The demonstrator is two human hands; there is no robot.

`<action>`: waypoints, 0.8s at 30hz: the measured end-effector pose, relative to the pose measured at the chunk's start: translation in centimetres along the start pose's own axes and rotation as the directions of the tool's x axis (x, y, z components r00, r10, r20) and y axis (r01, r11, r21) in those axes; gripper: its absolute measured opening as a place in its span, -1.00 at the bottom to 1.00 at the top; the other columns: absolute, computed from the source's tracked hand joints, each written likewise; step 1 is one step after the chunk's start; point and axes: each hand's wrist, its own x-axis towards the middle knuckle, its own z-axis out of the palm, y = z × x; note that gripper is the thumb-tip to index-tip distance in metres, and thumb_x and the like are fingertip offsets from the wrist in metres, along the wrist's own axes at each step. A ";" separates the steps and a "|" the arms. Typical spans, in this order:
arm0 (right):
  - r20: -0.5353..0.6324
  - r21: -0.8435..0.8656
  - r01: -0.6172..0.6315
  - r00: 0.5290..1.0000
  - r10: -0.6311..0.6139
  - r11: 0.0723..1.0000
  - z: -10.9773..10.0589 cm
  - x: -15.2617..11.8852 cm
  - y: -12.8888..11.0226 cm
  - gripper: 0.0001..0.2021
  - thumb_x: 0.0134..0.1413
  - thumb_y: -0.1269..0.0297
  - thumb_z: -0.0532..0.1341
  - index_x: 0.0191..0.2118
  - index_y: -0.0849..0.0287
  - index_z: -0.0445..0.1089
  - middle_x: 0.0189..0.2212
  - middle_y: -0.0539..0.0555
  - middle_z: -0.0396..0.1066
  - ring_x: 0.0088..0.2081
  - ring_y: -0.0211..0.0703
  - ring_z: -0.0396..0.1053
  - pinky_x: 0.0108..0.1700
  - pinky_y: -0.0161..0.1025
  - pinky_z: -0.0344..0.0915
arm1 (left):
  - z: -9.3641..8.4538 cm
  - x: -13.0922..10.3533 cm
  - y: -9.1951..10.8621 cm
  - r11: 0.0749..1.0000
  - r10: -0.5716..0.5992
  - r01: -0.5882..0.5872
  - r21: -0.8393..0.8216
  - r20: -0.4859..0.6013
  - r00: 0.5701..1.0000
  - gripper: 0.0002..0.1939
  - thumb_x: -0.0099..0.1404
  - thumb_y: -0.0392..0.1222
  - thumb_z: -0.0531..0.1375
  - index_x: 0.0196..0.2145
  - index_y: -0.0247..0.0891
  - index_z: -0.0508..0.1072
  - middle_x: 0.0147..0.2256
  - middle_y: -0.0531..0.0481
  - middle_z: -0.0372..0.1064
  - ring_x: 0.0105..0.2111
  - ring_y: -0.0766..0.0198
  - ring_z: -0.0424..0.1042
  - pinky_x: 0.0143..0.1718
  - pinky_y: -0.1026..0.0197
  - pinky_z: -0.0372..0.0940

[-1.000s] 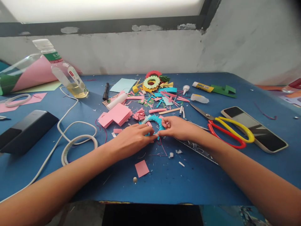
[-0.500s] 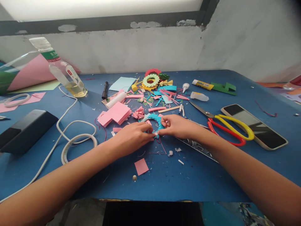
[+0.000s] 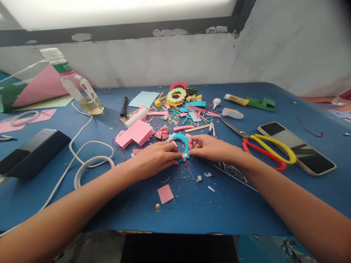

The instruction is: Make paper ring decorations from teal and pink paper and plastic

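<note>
A blue folded-paper ring (image 3: 185,140) lies in the middle of the table, with a small white strip (image 3: 184,155) on its near edge. My left hand (image 3: 161,155) grips the ring's near left side, its fingertips beside the strip. At the right rim, my right hand (image 3: 204,147) has its fingers curled and pinched against the blue paper; the exact contact is partly hidden. A dark red thread (image 3: 190,171) trails from the ring towards me. A crumpled pink paper piece (image 3: 162,132) sits just behind the ring.
Scissors (image 3: 253,140) and a phone (image 3: 296,148) lie right. Pink paper squares (image 3: 137,132), a tape roll (image 3: 91,160), a white cable (image 3: 71,140) and a tilted bottle (image 3: 79,89) are left. Finished paper rings (image 3: 177,95) and scraps lie behind; a glue stick (image 3: 236,99) is back right.
My right fingertips have drawn slightly away from the white strip, which shows more now. The left hand stays on the ring. The whole view has shifted slightly.
</note>
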 end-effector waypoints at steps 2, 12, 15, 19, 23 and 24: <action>-0.017 -0.020 -0.002 1.000 0.002 1.000 0.1 -0.1 -0.3 -0.92 -0.17 0.41 0.11 -0.49 0.16 0.15 -0.68 -0.18 -0.02 -0.62 -0.39 -0.09 -0.59 -0.36 -0.12 | -0.3 0.2 0.3 0.994 0.049 -0.052 0.096 0.027 0.998 -0.73 0.34 -0.23 -0.01 -0.13 -0.30 0.44 -0.23 -0.13 0.40 -0.26 0.18 0.40 -0.23 0.15 0.32; -0.030 -0.150 0.135 0.990 -0.141 0.979 0.1 -0.8 0.1 -0.86 -0.17 0.46 0.09 -0.38 0.14 0.22 -0.70 -0.17 0.08 -0.63 -0.36 0.02 -0.55 -0.36 -0.04 | -0.4 -0.2 -0.6 0.990 0.000 -0.012 -0.141 -0.086 0.996 -0.77 0.27 -0.22 0.11 -0.14 -0.28 0.46 -0.20 -0.13 0.46 -0.20 0.23 0.44 -0.19 0.20 0.35; -0.044 -0.208 0.207 0.974 -0.221 0.956 0.3 -1.4 0.2 -0.78 -0.18 0.49 0.09 -0.31 0.15 0.24 -0.67 -0.16 0.11 -0.61 -0.34 0.06 -0.53 -0.35 -0.01 | -0.4 -0.1 -0.6 0.989 0.029 -0.048 -0.142 -0.128 0.991 -0.79 0.26 -0.26 0.10 -0.19 -0.27 0.48 -0.24 -0.11 0.50 -0.23 0.22 0.47 -0.19 0.17 0.37; -0.141 -0.276 0.295 0.929 -0.342 0.915 0.3 -1.6 0.4 -0.75 -0.12 0.48 0.11 -0.22 0.17 0.28 -0.66 -0.15 0.10 -0.59 -0.32 0.08 -0.48 -0.32 0.01 | -0.9 0.1 -0.4 0.996 0.059 -0.077 -0.055 -0.275 0.960 -0.80 0.26 -0.28 0.07 -0.27 -0.31 0.49 -0.29 -0.12 0.52 -0.27 0.22 0.49 -0.24 0.16 0.40; -0.354 -0.319 0.349 0.818 -0.453 0.881 0.1 -1.7 0.2 -0.87 0.03 0.34 0.11 -0.26 0.18 0.33 -0.47 0.00 0.26 -0.44 -0.26 0.18 -0.36 -0.27 0.07 | -1.9 0.5 0.0 0.994 -0.098 0.059 -0.091 -0.508 0.856 -0.85 0.23 -0.27 0.11 -0.34 -0.30 0.50 -0.33 -0.09 0.53 -0.33 0.28 0.49 -0.27 0.22 0.41; -0.403 -0.312 0.374 0.780 -0.479 0.873 0.0 -1.8 0.0 -0.87 0.05 0.30 0.11 -0.27 0.18 0.33 -0.40 0.03 0.29 -0.39 -0.24 0.20 -0.32 -0.27 0.10 | -2.2 0.7 0.2 0.984 -0.166 0.103 -0.143 -0.554 0.816 -0.86 0.21 -0.28 0.13 -0.36 -0.30 0.50 -0.35 -0.07 0.53 -0.34 0.31 0.49 -0.28 0.24 0.41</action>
